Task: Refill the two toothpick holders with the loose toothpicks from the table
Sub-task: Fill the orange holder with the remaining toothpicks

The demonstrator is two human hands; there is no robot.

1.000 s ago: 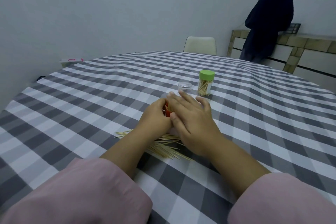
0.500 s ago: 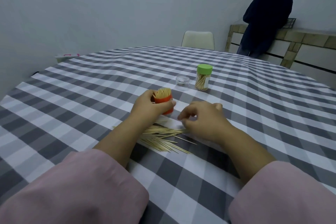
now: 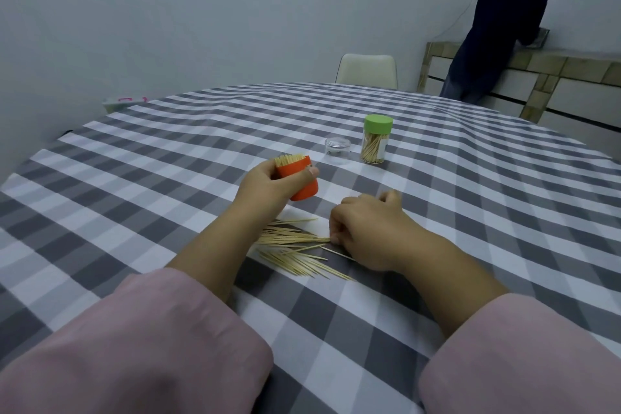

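My left hand (image 3: 268, 190) grips an orange toothpick holder (image 3: 299, 178), tilted to the left and packed with toothpicks at its open top. My right hand (image 3: 368, 232) lies on the table with fingers curled, its fingertips at the end of a loose pile of toothpicks (image 3: 295, 249). Whether it pinches any is not clear. Farther back stands a clear holder with a green lid (image 3: 376, 139), partly filled with toothpicks. A small clear cap (image 3: 337, 147) sits just left of it.
The round table (image 3: 168, 178) wears a grey and white checked cloth. A white chair (image 3: 366, 71) stands at the far side. A person in dark clothes (image 3: 500, 20) stands at a counter at the back right.
My left hand has lifted the orange holder clear and tilted it left. My right hand has left the holder and come down to the loose toothpicks.
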